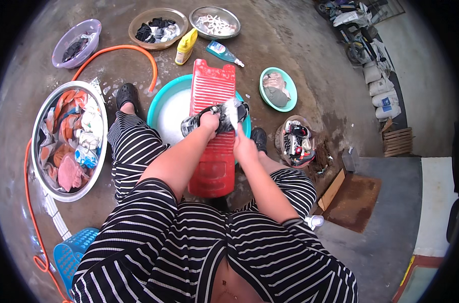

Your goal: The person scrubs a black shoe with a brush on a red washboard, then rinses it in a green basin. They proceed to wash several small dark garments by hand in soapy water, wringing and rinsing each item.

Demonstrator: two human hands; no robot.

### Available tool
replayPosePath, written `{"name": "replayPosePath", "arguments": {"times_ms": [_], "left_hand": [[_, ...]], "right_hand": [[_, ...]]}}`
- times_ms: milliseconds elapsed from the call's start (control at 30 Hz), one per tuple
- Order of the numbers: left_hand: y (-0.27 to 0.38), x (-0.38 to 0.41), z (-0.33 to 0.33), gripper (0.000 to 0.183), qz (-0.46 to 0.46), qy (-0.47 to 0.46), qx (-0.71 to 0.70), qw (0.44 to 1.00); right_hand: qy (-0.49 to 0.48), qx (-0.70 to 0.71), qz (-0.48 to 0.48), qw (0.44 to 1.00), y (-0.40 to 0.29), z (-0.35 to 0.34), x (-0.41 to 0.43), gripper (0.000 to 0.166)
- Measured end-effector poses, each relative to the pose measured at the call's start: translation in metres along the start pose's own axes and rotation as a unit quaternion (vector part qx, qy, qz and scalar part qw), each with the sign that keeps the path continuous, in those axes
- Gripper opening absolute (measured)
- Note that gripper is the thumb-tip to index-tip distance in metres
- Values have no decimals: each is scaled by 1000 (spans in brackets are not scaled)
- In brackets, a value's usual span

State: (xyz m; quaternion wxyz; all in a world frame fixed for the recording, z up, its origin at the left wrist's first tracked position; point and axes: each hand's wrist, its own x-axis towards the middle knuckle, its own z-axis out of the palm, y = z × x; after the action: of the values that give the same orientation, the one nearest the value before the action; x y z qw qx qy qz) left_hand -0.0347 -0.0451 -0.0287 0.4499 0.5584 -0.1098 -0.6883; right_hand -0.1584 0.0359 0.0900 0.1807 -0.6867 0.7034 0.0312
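Across a red plastic washboard [214,91] lies a dark shoe [191,123] with suds on it. My left hand [209,123] grips the shoe near its middle. In my right hand [245,146] is a scrub brush [232,112], its head with white bristles against the shoe's right part. The washboard rests over a round turquoise basin [153,110] between my feet, with white suds [174,113] inside. Its lower end reaches towards my lap. My fingers partly hide the shoe and the brush handle.
A metal tub [35,151] of wet laundry stands left, by an orange hose [153,70]. Ahead are basins of clothes and white laces [214,25], a yellow bottle [186,47] and a blue bottle [222,52]. On the right are a turquoise basin [263,96] and a basin of shoes [298,140].
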Motion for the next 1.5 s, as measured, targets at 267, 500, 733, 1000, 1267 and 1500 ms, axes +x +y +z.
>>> {"name": "replayPosePath", "arguments": {"times_ms": [267,500,733,1000,1267,1500], "left_hand": [[21,-10,-2,20,-125,-79,-236,960],[6,4,0,33,-12,-16,-151,988],[6,0,-3,41,35,118,24,992],[14,-13,-13,50,51,151,105,982],[10,7,-15,56,16,62,43,997],[18,-17,-8,54,-8,75,40,996]], "right_hand": [[-2,8,-23,1000,-5,-14,24,54],[66,162,-188,966,21,18,-4,54],[52,-23,44,997,2,-23,64,53],[-178,324,93,925,-27,-23,-53,54],[46,43,47,997,9,4,38,56],[-139,296,66,943,-1,6,-40,56]]}}
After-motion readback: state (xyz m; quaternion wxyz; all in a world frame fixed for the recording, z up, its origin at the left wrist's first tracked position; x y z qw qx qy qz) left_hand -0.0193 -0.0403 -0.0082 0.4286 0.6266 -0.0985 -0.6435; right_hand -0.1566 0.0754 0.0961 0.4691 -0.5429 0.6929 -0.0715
